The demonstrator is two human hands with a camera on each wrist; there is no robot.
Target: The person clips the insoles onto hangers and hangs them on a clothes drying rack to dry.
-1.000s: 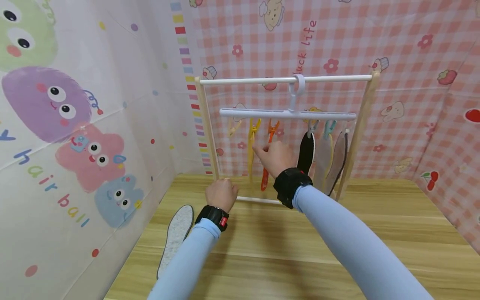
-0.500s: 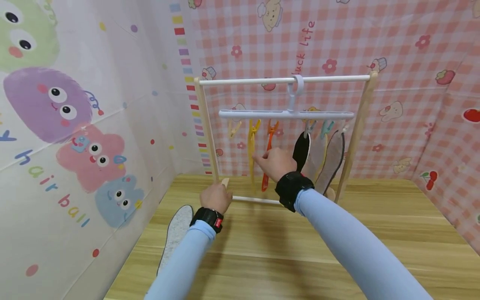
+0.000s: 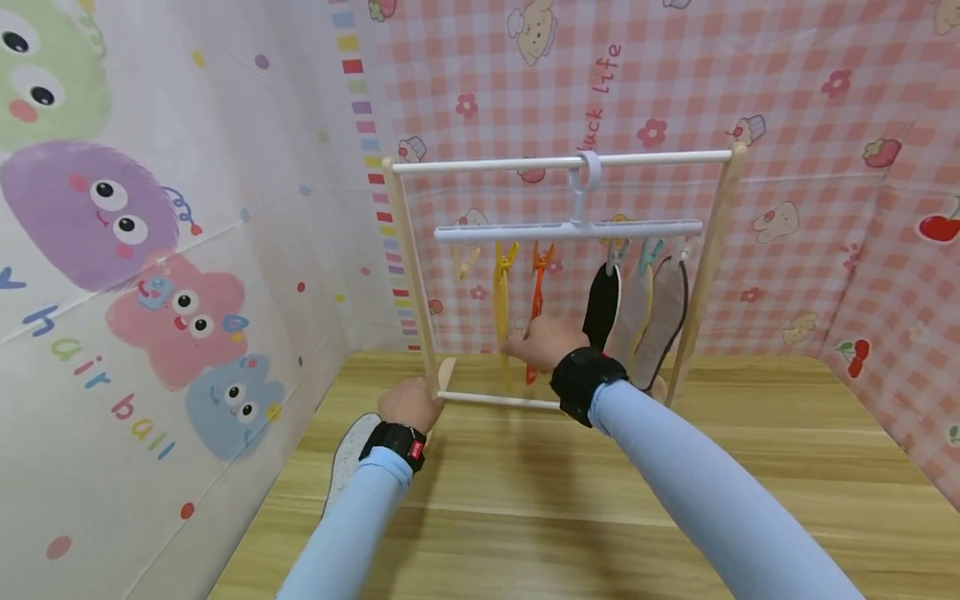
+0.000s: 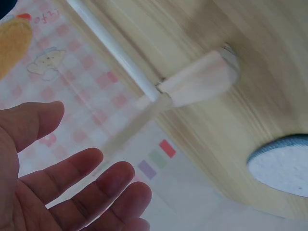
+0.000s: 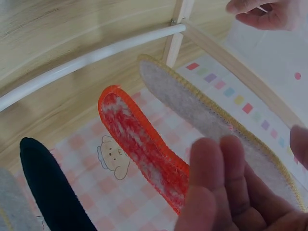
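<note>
My left hand (image 3: 411, 402) is over the table near the rack's left foot, beside a grey insole (image 3: 348, 454) partly hidden by my forearm. In the left wrist view its fingers are loosely bent and hold nothing; the insole's dark-edged tip (image 4: 284, 166) shows at the right. My right hand (image 3: 549, 340) is in front of the hanging insoles, fingers relaxed and holding nothing. Around it in the right wrist view hang a red insole with orange edging (image 5: 137, 137), a grey one with yellow edging (image 5: 192, 103) and a black one (image 5: 53, 187). Contact with them cannot be judged.
A wooden rack with a white top rail (image 3: 480, 166) stands near the checked back wall. From it hangs a pale hanger (image 3: 525, 232) with coloured clips. The leftmost clip (image 3: 467, 263) holds nothing. Two grey insoles (image 3: 663, 321) hang at the right. A low bar (image 3: 502, 401) joins the feet.
My left hand has moved left and downward toward the insole on the table. My right hand has dropped a little. The insoles at the right end have swung slightly.
</note>
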